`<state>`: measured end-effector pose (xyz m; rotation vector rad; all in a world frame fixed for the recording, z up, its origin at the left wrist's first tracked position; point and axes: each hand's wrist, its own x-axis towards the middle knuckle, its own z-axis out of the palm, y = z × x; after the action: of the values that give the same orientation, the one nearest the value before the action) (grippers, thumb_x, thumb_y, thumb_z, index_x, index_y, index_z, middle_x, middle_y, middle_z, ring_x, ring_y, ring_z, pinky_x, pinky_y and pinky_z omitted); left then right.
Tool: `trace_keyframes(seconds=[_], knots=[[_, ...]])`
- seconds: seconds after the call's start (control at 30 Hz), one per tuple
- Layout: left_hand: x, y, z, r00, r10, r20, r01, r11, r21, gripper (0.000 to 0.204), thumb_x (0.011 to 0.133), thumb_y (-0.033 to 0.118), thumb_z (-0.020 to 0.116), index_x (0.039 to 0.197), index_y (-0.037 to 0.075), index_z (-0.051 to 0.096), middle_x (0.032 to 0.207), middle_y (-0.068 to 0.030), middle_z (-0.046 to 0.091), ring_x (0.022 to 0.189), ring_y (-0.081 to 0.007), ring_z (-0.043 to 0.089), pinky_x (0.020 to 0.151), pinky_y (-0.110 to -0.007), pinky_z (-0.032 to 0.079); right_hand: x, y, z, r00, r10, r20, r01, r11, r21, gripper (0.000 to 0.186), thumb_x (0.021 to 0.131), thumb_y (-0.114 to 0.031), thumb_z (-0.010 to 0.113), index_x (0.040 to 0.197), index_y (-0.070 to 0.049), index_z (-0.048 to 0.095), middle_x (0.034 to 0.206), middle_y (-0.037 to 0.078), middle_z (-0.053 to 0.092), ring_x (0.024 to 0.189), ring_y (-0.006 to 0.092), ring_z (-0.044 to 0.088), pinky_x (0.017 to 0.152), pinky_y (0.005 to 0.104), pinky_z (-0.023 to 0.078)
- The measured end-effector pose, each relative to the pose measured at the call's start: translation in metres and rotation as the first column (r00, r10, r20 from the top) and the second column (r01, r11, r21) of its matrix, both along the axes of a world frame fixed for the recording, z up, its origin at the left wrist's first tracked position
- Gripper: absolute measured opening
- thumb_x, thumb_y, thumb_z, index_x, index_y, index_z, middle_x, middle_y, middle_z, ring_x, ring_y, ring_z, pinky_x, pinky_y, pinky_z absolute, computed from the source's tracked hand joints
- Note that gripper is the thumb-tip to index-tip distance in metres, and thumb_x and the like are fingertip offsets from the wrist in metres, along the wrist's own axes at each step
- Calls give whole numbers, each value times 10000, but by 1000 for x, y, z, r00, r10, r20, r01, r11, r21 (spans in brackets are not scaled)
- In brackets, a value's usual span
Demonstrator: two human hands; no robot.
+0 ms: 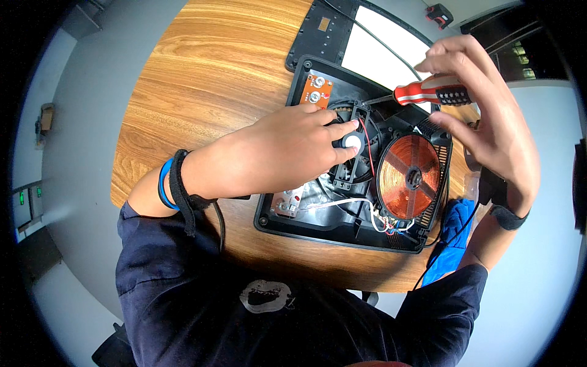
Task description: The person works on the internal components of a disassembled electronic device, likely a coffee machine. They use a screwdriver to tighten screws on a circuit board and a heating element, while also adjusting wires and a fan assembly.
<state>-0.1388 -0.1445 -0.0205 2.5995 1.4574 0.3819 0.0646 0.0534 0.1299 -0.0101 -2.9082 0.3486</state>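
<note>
My left hand (306,142) reaches over an opened black appliance housing (260,220), fingers spread and fingertips touching a black plastic bracket (346,177) above a round fan. One fingertip is at a white round cap (352,142) in its middle. Around the handle of a screwdriver (433,92), red and white with dark starred panels, curls my right hand (489,104), its fingers loosely bent and thumb apart from the handle. The shaft points left, its tip at the bracket's far end. A flat copper coil (408,176) lies right of the bracket.
Orange circuit board (317,92) sits in the housing's far left corner; white wires (342,203) cross its near side. Behind lies a black-framed panel with a white sheet (382,46). A blue cloth (451,238) and black cable are at the right edge of the wooden table (202,79).
</note>
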Motion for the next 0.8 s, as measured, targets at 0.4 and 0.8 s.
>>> trace_keyframes(seconds=[0.4,0.8], knots=[[-1,-3,-2,1000,9,10,-9,1000,13,554,974,139,749,1524,95,703,1642,-207,618,1443,-400,636,1205,-488,503,4,-3,-2,991,-119,64,112,988,110,449,976,-192,846,1383,-52,717,1250,141,733,1084,293,778,914,408,653],[-2,-4,-5,1000,15,18,-15,1000,14,558,973,135,758,1526,84,702,1640,-221,618,1430,-408,647,1208,-489,501,1,-7,-16,997,-80,10,81,996,-38,488,918,-173,886,1362,-55,722,1277,129,683,1170,299,753,971,433,627]])
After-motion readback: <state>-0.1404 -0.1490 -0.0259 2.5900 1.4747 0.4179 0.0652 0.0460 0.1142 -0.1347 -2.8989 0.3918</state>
